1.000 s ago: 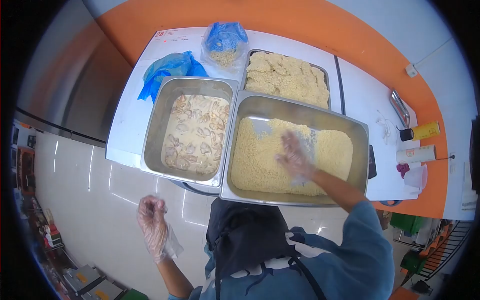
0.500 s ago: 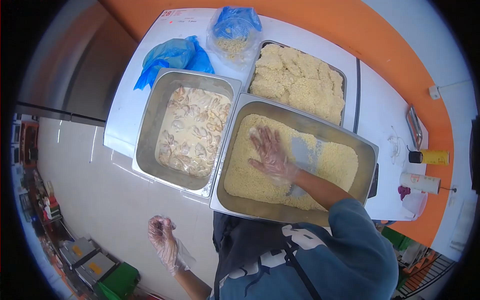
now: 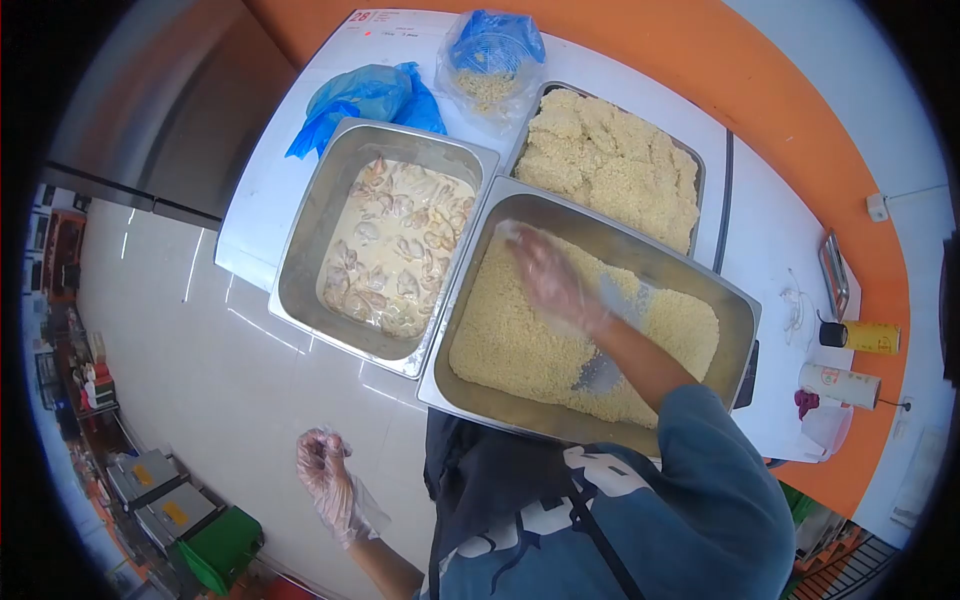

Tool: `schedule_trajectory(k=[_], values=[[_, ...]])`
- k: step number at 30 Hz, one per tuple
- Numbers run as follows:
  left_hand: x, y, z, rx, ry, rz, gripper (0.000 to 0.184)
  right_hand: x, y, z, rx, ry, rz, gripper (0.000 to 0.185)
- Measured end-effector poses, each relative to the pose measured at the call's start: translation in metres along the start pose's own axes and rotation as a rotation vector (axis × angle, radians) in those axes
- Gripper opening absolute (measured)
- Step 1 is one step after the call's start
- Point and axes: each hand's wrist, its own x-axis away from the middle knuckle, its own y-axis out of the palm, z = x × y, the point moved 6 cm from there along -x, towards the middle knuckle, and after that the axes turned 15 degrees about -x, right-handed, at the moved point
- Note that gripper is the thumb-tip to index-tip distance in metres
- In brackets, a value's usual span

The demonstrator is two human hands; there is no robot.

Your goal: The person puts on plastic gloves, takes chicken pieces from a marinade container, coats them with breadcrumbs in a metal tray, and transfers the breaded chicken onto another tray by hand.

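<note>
Right hand (image 3: pixel 552 277) over crumbs (image 3: pixel 505 342) in steel pan (image 3: pixel 737 335), blurred, can't tell its grip; left hand (image 3: pixel 328 482) curled narrow

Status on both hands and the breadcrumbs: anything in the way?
Right hand gloved, blurred, over the breadcrumbs, contact unclear. Left hand gloved, curled, away from the steel crumb pan. No obstruction visible.

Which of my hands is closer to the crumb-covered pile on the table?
Your right. The right hand is over the loose crumbs, just on your side of the crumb-covered pile; the left hand is farther off, out over the floor.
</note>
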Motion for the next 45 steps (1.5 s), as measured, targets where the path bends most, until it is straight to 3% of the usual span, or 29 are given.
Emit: schedule_trajectory(k=[4, 7, 11, 14, 17, 20, 23, 29, 34, 40, 43, 45], values=[[0.0, 0.008, 0.009, -0.005, -0.008, -0.052, 0.016, -0.014, -0.007, 0.038, -0.216, 0.291, -0.11, 0.033], [-0.004, 0.008, 0.006, -0.001, 0.02, -0.057, 0.015, -0.011, -0.01, 0.047, -0.329, 0.214, -0.154, 0.028], [-0.009, 0.004, 0.004, -0.003, 0.039, -0.052, 0.014, 0.005, -0.03, 0.033, -0.182, 0.202, -0.262, 0.027], [-0.013, 0.006, 0.003, 0.006, 0.042, -0.078, 0.012, 0.021, -0.047, 0.025, -0.426, 0.423, -0.124, 0.024], [-0.015, 0.012, 0.008, 0.051, 0.043, -0.099, 0.011, 0.039, -0.043, 0.033, -0.545, 0.491, -0.101, 0.018], [-0.019, 0.015, 0.01, 0.054, 0.048, -0.132, 0.01, 0.059, -0.033, 0.036, -1.593, 0.867, 0.172, 0.02], [-0.023, 0.017, 0.008, 0.063, 0.053, -0.152, 0.01, 0.078, -0.029, 0.037, -1.349, 0.982, 0.272, 0.027], [-0.032, 0.014, -0.014, 0.117, 0.013, -0.143, 0.014, 0.092, -0.022, 0.036, -0.906, 0.893, 0.254, 0.025], [-0.072, 0.006, -0.022, 0.172, 0.014, -0.164, 0.012, 0.084, -0.028, 0.012, -1.022, 0.87, 0.223, 0.024], [-0.142, -0.011, -0.014, 0.186, 0.01, -0.167, 0.009, -0.045, -0.098, -0.086, -0.819, 0.705, 0.206, 0.025], [-0.171, -0.018, -0.012, 0.183, 0.017, -0.181, 0.009, -0.129, -0.117, -0.074, -0.804, 0.535, 0.307, 0.023], [-0.183, -0.024, -0.011, 0.19, 0.023, -0.176, 0.009, -0.187, -0.12, -0.028, -0.818, 0.496, 0.379, 0.032]])
